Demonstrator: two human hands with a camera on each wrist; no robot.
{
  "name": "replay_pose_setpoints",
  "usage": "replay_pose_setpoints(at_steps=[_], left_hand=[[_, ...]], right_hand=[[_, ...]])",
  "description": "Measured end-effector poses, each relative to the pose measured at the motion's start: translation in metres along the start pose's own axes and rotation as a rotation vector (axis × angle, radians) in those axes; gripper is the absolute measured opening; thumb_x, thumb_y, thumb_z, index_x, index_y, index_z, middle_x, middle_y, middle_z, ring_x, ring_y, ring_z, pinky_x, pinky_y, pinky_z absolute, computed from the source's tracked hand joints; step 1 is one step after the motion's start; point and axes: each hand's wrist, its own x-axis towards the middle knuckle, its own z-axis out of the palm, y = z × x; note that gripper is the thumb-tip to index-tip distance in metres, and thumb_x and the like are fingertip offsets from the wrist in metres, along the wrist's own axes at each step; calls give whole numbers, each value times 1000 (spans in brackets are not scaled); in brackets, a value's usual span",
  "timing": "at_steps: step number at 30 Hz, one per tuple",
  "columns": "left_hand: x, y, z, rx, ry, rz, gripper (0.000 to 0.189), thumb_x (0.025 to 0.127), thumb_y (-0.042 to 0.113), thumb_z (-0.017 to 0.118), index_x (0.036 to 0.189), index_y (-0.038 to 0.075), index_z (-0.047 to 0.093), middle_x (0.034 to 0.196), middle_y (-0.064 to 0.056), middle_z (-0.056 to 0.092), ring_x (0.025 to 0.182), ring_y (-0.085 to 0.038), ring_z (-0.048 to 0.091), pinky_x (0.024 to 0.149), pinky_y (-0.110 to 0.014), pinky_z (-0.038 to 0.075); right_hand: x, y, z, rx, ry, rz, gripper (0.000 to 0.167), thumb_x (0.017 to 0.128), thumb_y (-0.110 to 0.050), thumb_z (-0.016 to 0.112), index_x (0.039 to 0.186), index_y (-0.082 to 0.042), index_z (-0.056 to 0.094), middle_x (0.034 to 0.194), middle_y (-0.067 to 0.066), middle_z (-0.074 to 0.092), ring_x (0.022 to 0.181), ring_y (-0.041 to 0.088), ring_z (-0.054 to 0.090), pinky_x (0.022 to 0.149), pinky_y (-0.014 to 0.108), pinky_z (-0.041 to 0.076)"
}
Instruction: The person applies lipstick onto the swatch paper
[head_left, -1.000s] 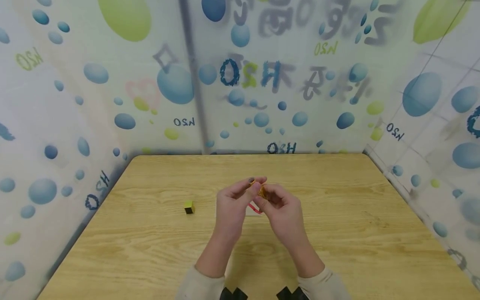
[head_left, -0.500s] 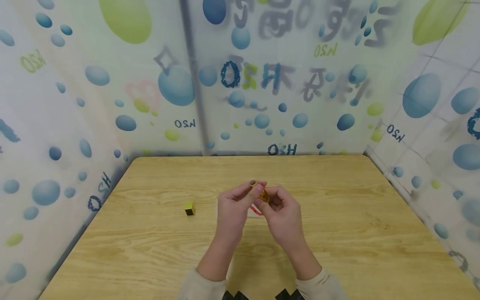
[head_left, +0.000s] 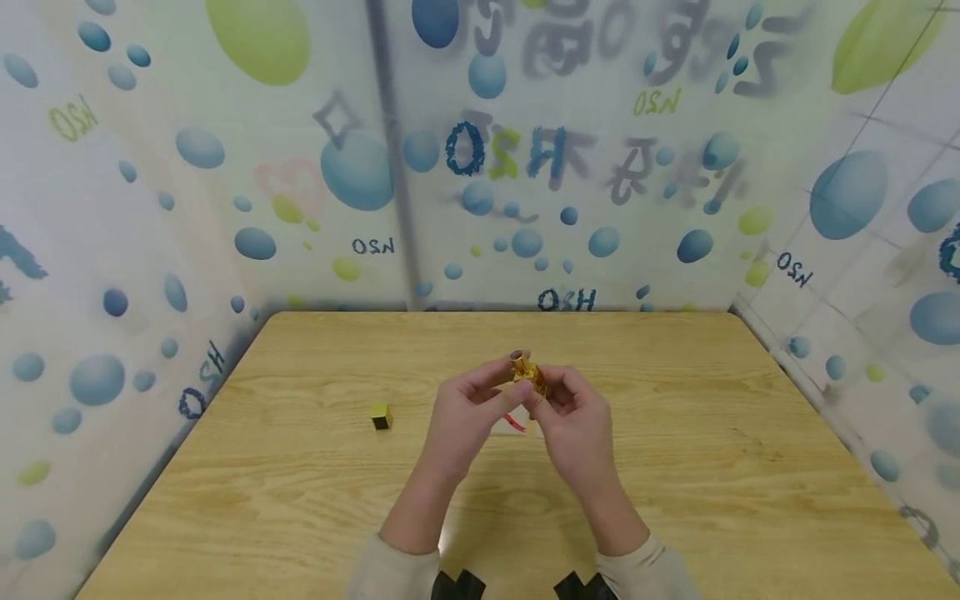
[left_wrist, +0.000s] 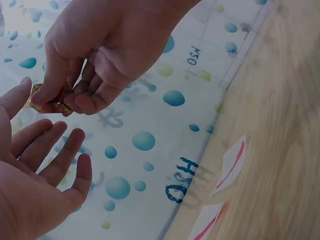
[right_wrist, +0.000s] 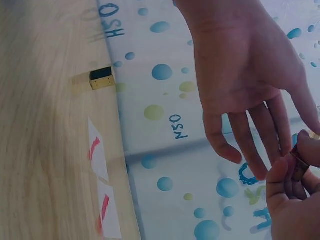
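Observation:
Both hands meet above the middle of the table, at a small shiny gold piece [head_left: 527,371] with angular parts and a round dark end. My right hand [head_left: 579,425] pinches it between thumb and curled fingers, as the left wrist view also shows. My left hand [head_left: 463,421] has its thumb against the gold piece, while its other fingers stretch out fairly straight [left_wrist: 47,185]. Fingers cover part of the piece, so its kind cannot be told. Below the hands lie white paper pieces [left_wrist: 231,165] with red strokes, partly hidden in the head view.
A small gold cube [head_left: 382,416] with a black face sits on the wooden table [head_left: 262,492], left of the hands. Behind and beside the table hang pale curtains [head_left: 480,233] printed with blue and green drops.
The gold piece has come up higher between the hands and more of it shows. My left fingers have shifted from around its upper end. The cube stays in place.

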Motion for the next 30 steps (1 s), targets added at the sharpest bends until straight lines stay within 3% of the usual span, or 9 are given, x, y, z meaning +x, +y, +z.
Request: replay_pose_setpoints(at_steps=[5, 9, 15, 21, 24, 30], left_hand=[[2, -1, -22, 68, -42, -45, 39, 99, 27, 78, 137, 21, 73, 137, -4, 74, 127, -20, 70, 111, -44, 56], [1, 2, -40, 158, 6, -61, 34, 99, 32, 78, 131, 21, 77, 133, -1, 76, 131, -18, 66, 115, -49, 52], [-1, 5, -62, 255, 107, -74, 33, 98, 36, 79, 126, 21, 78, 130, -3, 77, 126, -18, 69, 113, -48, 52], [-3, 3, -81, 392, 168, -69, 35, 97, 40, 80, 128, 23, 78, 129, -5, 75, 113, -24, 75, 98, -38, 56], [-4, 3, -88, 503, 195, -43, 37, 98, 37, 79, 130, 21, 76, 135, -6, 73, 117, -28, 73, 99, -43, 57], [-5, -1, -97, 756, 258, 45, 37, 98, 23, 79, 132, 9, 75, 141, -12, 71, 135, -36, 64, 113, -57, 52]], right_hand=[[2, -3, -2, 56, -1, 20, 20, 96, 2, 76, 114, 5, 70, 114, 22, 71, 92, 8, 73, 79, 17, 61], [3, -4, -3, 55, 1, 50, 19, 96, 2, 76, 114, 5, 70, 114, 24, 71, 90, 7, 71, 77, 17, 61], [3, -2, -3, 72, 3, 64, 21, 95, 2, 76, 114, 6, 70, 114, 25, 69, 93, 8, 72, 81, 17, 62], [3, -1, -4, 65, 6, 70, 20, 95, 2, 76, 114, 5, 70, 113, 23, 69, 93, 8, 72, 80, 18, 62], [3, -1, -4, 53, 4, 63, 20, 95, 1, 77, 113, 4, 71, 112, 22, 70, 91, 8, 71, 78, 17, 61], [2, -1, -4, 42, 4, 62, 20, 95, 1, 77, 113, 4, 71, 110, 22, 70, 88, 8, 70, 76, 16, 60]])
